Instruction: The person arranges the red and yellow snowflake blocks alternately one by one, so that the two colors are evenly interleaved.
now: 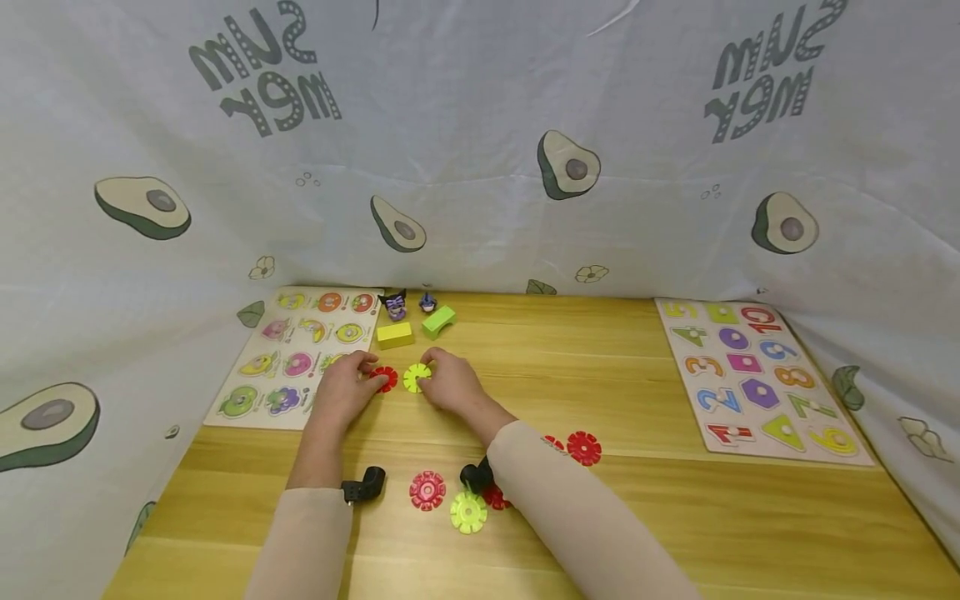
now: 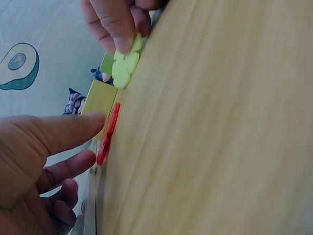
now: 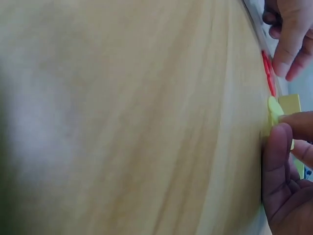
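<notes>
A red notched disc (image 1: 386, 379) lies flat on the table beside my left hand (image 1: 345, 390). The left thumb and fingers are spread apart at the disc's edge without pinching it; in the left wrist view the thumb (image 2: 73, 129) is straight, close to the red disc (image 2: 108, 134). My right hand (image 1: 459, 387) pinches a yellow-green notched disc (image 1: 414, 377) between thumb and fingers, just right of the red one. Seen from the left wrist, the yellow-green disc (image 2: 126, 66) is tilted up from the table.
Behind the hands stand a yellow block (image 1: 395, 336), a green arched block (image 1: 438, 322) and two small figurines (image 1: 394, 306). A fruit puzzle board (image 1: 247, 396) lies left, a number puzzle board (image 1: 720, 358) right. Nearer, several discs lie about, including a red one (image 1: 427, 491).
</notes>
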`<state>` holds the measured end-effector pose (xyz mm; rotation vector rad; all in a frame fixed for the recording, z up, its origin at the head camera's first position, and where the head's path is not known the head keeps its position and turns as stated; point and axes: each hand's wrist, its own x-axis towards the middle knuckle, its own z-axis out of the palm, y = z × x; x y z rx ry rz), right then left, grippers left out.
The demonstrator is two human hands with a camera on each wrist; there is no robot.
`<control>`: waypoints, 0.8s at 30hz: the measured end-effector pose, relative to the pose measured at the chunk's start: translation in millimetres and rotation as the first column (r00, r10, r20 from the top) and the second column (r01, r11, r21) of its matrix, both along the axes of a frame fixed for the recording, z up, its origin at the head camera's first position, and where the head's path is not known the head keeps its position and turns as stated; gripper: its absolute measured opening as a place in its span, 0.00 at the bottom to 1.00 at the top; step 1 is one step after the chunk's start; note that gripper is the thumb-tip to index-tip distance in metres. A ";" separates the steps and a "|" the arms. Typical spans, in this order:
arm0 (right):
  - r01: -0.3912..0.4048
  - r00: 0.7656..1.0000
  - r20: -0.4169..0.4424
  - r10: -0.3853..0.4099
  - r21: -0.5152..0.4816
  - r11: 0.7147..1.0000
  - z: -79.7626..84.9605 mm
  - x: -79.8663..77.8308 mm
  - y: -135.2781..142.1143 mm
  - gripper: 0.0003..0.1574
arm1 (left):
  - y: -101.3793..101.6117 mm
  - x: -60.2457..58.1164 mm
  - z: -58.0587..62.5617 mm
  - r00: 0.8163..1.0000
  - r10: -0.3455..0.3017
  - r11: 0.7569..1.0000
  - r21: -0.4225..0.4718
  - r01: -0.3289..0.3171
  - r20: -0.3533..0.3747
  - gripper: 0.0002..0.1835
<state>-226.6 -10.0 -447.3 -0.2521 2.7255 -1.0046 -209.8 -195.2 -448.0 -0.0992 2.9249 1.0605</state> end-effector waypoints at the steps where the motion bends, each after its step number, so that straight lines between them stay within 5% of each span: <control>1: 0.003 1.000 0.012 -0.003 0.001 1.000 0.9 -0.7 -0.3 0.17 | -0.9 -0.1 -0.7 1.000 -0.001 1.000 0.008 0.001 0.011 0.22; 12: 0.016 1.000 -0.018 -0.014 0.141 0.990 2.2 -2.2 -5.7 0.19 | -1.7 1.0 -0.9 1.000 0.002 1.000 -0.002 -0.002 0.007 0.24; 24: -0.001 1.000 -0.016 0.002 0.055 0.998 2.7 6.9 2.9 0.18 | 1.0 2.6 3.5 1.000 -0.023 1.000 -0.020 0.023 0.012 0.23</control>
